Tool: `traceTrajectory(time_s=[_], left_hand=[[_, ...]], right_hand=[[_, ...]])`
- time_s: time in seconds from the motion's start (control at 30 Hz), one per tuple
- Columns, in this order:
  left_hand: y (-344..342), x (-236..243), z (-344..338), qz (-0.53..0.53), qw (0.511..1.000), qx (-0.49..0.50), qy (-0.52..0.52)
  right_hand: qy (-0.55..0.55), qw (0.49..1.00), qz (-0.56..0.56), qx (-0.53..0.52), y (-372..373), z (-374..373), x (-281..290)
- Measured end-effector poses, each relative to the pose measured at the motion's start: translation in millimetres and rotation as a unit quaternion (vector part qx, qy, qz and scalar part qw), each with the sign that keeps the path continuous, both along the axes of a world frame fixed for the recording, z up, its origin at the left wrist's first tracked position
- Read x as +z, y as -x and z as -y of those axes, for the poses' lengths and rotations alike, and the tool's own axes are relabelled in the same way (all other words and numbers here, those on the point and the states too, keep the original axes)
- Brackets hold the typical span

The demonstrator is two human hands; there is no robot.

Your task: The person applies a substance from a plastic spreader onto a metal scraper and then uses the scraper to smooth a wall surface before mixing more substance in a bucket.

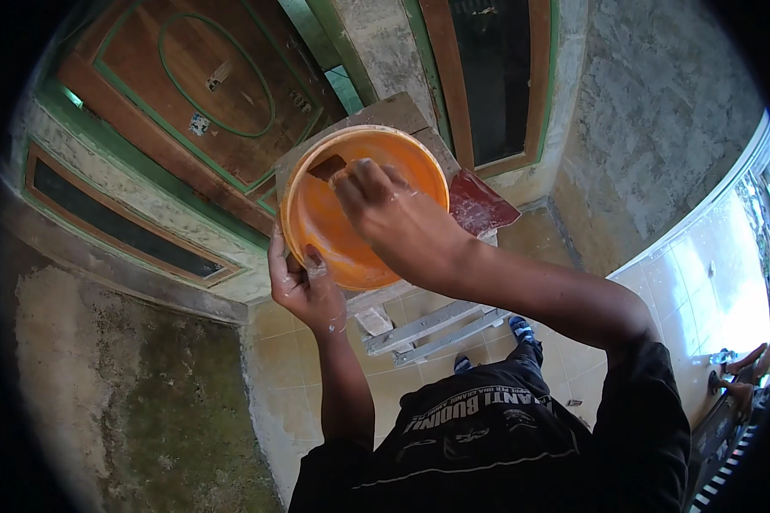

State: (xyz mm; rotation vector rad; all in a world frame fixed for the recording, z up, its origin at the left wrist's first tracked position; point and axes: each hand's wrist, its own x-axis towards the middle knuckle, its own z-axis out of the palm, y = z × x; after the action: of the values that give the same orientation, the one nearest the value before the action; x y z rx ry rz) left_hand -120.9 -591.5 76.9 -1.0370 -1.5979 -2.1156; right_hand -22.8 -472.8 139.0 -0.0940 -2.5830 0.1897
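An orange bucket (376,269) with white smears inside sits on a grey board (385,109) atop a makeshift stand. My left hand (304,286) grips the bucket's lower-left rim, thumb on the edge. My right hand (376,205) reaches over the bucket's inside, fingers closed on a small dark flat scraper (327,168) that is partly hidden by my knuckles. Pale residue shows on both hands. A smeared maroon sheet (475,201) lies on the board to the right of the bucket.
A wooden door (154,94) with green trim and framed windows (488,77) stand ahead, beside grey walls (650,111). Pale wooden slats (419,333) are below the board, over floor tiles (291,368). Another person's bare legs (740,389) show at the far right.
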Motion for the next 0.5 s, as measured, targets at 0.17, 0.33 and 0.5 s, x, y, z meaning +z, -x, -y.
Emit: traceTrajectory(time_s=[0.17,0.33,0.5], left_hand=[[-1,4,-2,0.020,1.000,0.006,-0.015],[-2,2,-3,-0.015,1.000,0.016,0.001],[2,6,1,0.018,0.999,0.027,-0.009]], right_hand=[[-0.004,0.992,-0.066,0.107,-4,13,-20],[-0.100,0.989,-0.097,0.055,0,-7,-11],[-0.024,0.995,0.001,0.096,-15,1,-24]])
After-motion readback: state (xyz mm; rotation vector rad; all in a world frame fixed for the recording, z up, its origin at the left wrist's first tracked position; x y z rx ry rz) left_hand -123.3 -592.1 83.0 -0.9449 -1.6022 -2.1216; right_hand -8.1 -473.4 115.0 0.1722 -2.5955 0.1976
